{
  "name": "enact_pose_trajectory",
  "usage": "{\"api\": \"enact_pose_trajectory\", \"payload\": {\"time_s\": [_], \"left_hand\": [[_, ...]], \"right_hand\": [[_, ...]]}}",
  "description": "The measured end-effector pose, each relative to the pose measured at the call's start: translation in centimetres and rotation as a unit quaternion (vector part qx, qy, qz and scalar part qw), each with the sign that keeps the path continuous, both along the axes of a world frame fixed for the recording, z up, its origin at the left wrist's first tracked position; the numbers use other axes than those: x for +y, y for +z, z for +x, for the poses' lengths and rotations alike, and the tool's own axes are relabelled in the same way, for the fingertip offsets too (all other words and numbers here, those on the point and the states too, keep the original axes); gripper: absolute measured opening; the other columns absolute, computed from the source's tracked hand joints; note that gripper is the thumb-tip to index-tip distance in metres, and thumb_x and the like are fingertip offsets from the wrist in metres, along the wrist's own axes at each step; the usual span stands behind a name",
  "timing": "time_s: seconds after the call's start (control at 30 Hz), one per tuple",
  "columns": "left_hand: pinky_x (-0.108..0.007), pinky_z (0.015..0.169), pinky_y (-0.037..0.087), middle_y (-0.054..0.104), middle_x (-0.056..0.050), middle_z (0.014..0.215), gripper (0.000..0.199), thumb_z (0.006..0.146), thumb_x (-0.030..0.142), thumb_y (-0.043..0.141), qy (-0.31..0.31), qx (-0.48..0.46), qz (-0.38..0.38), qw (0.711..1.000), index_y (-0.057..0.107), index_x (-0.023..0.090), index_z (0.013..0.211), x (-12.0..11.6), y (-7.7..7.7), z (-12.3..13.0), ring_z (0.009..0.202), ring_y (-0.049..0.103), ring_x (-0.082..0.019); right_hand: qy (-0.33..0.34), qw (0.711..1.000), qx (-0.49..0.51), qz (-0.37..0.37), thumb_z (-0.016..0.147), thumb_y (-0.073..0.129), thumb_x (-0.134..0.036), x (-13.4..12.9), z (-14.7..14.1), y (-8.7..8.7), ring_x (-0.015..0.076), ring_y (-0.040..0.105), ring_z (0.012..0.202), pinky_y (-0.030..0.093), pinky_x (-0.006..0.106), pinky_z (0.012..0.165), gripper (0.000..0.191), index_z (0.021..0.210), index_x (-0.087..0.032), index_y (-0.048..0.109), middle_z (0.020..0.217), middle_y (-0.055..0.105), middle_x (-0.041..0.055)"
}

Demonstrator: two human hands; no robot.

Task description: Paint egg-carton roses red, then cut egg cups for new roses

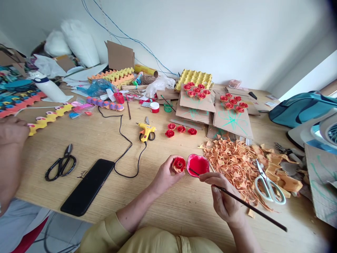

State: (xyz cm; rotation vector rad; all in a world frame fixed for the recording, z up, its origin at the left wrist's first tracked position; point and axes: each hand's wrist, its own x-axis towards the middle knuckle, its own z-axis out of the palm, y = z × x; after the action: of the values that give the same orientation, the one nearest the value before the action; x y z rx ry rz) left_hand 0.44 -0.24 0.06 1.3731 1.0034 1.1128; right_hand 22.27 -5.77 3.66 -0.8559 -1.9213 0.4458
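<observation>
My left hand (167, 175) is closed around a small rose (179, 164) cut from egg-carton material, its petals mostly red with some orange at the lower edge. My right hand (226, 196) grips a long dark paintbrush (250, 205). The brush's tip is at the red paint in a small scalloped dish (198, 155), just right of the rose. Beyond the dish, several finished-looking red roses (181, 129) lie on the table. More red roses (201, 95) rest on stacked cardboard (196, 104) at the back.
Orange scraps (229, 160) and white-handled scissors (268, 188) lie to the right. A yellow glue gun (145, 131), its cord, a black phone (88, 188) and black scissors (61, 165) lie to the left. Another person's hand (13, 131) is at the far left.
</observation>
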Motion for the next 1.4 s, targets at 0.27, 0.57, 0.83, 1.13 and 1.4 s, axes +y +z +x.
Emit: {"api": "enact_pose_trajectory", "payload": {"time_s": [0.27, 0.57, 0.83, 1.13, 1.4], "left_hand": [[-0.032, 0.097, 0.052, 0.068, -0.007, 0.113, 0.047, 0.074, 0.017, 0.075, -0.009, 0.006, -0.034, 0.999, 0.058, 0.017, 0.119, 0.3, -0.7, -0.2, 0.103, 0.066, -0.020], [-0.031, 0.093, 0.053, 0.070, -0.006, 0.107, 0.038, 0.076, 0.016, 0.072, -0.022, 0.004, -0.040, 0.999, 0.061, 0.017, 0.113, 0.2, -0.3, -0.1, 0.100, 0.067, -0.019], [-0.030, 0.088, 0.052, 0.071, -0.005, 0.101, 0.034, 0.076, 0.019, 0.074, -0.022, 0.032, -0.035, 0.999, 0.062, 0.017, 0.109, 0.2, -0.5, -0.2, 0.094, 0.066, -0.019], [-0.032, 0.091, 0.050, 0.071, -0.007, 0.106, 0.042, 0.072, 0.020, 0.078, -0.046, -0.032, -0.085, 0.995, 0.063, 0.015, 0.111, 0.2, -0.8, -0.1, 0.098, 0.066, -0.021], [-0.030, 0.089, 0.049, 0.072, -0.005, 0.103, 0.050, 0.068, 0.029, 0.088, -0.049, -0.124, -0.172, 0.976, 0.066, 0.014, 0.110, -0.1, 0.0, 0.0, 0.094, 0.065, -0.019]], "right_hand": [[-0.088, 0.995, -0.053, -0.020, 0.101, 0.046, -0.011, 0.8, 0.4, -0.3, 0.0199, 0.069, 0.090, 0.056, 0.033, 0.080, 0.021, 0.110, -0.023, 0.062, 0.095, 0.069, 0.0068], [-0.108, 0.991, -0.080, -0.027, 0.102, 0.047, -0.013, 0.9, 0.2, -0.1, 0.0175, 0.069, 0.082, 0.054, 0.028, 0.074, 0.021, 0.111, -0.024, 0.063, 0.091, 0.069, 0.0043], [-0.133, 0.989, -0.029, -0.050, 0.103, 0.047, -0.014, 0.7, 0.3, 0.0, 0.0144, 0.070, 0.074, 0.054, 0.026, 0.070, 0.017, 0.101, -0.023, 0.062, 0.087, 0.069, 0.0021], [-0.021, 0.999, 0.048, -0.004, 0.100, 0.042, -0.008, 0.0, -0.2, -0.8, 0.0225, 0.068, 0.108, 0.057, 0.038, 0.087, 0.026, 0.117, -0.021, 0.058, 0.114, 0.069, 0.0125], [0.038, 0.999, -0.012, 0.007, 0.097, 0.045, -0.003, -0.5, -0.6, -1.5, 0.0210, 0.069, 0.110, 0.058, 0.035, 0.090, 0.032, 0.124, -0.018, 0.055, 0.120, 0.068, 0.0147]]}}
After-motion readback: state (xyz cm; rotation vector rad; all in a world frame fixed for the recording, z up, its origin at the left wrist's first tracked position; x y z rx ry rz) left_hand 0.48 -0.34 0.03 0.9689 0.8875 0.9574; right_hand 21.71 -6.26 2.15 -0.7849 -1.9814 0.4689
